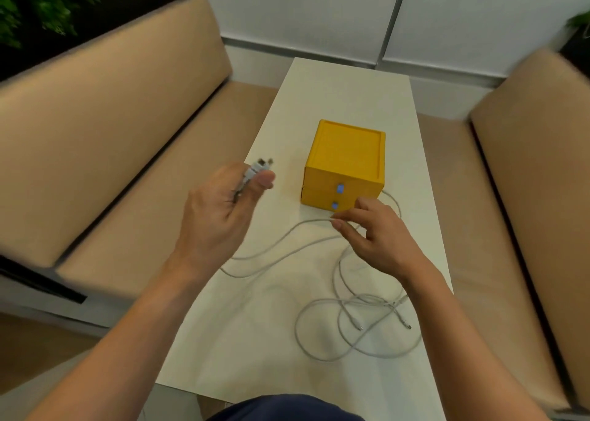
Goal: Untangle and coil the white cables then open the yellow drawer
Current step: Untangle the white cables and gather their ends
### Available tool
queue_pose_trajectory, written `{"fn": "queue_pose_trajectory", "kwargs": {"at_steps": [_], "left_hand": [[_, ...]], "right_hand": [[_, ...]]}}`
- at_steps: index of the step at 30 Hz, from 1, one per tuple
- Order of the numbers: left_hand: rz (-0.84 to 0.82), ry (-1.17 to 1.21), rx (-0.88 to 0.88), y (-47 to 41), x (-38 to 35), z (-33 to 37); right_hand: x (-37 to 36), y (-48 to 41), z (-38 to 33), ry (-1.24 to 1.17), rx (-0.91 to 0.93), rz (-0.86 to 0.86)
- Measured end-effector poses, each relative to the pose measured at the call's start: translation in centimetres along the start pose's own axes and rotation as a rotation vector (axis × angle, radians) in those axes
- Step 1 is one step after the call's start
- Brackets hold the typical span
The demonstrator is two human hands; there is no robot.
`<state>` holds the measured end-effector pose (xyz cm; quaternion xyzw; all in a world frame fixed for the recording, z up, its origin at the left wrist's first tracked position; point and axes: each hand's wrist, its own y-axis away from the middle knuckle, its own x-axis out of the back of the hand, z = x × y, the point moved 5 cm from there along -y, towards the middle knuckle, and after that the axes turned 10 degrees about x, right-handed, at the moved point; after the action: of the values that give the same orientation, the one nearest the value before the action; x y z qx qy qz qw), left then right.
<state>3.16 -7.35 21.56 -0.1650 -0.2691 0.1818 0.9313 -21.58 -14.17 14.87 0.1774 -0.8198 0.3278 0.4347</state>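
White cables [348, 328] lie in tangled loops on the narrow white table [322, 101], near its front right. My left hand [220, 207] is raised over the table's left edge and grips plug ends [260, 165] of the cables between thumb and fingers. From it the strands run down and right across the table. My right hand [373, 235] pinches a strand just in front of the yellow drawer box [346, 155]. The box stands mid-table with two stacked drawers, both closed, each with a small blue knob [339, 188].
Beige cushioned benches flank the table, one on the left [105, 127] and one on the right [530, 171]. A white panelled wall [319, 12] stands behind the table's far end. Green foliage [48, 2] fills the top left corner.
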Motion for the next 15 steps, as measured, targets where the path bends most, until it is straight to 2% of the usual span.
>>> {"fn": "queue_pose_trajectory", "kwargs": {"at_steps": [3,7,11,15], "left_hand": [[-0.138,-0.009,-0.002,0.8,-3.2,0.5],[-0.307,0.043,0.142,2.0,-6.4,0.4],[-0.323,0.054,0.191,2.2,-7.0,0.7],[-0.4,0.063,0.203,2.3,-7.8,0.7]], "right_hand": [[0.5,-0.6,-2.2,-0.073,0.075,-0.025],[1.7,-1.0,-3.7,-0.228,0.046,0.047],[2.5,-0.8,-3.5,-0.445,-0.053,0.154],[2.5,-0.5,-3.6,-0.505,-0.081,0.197]]}}
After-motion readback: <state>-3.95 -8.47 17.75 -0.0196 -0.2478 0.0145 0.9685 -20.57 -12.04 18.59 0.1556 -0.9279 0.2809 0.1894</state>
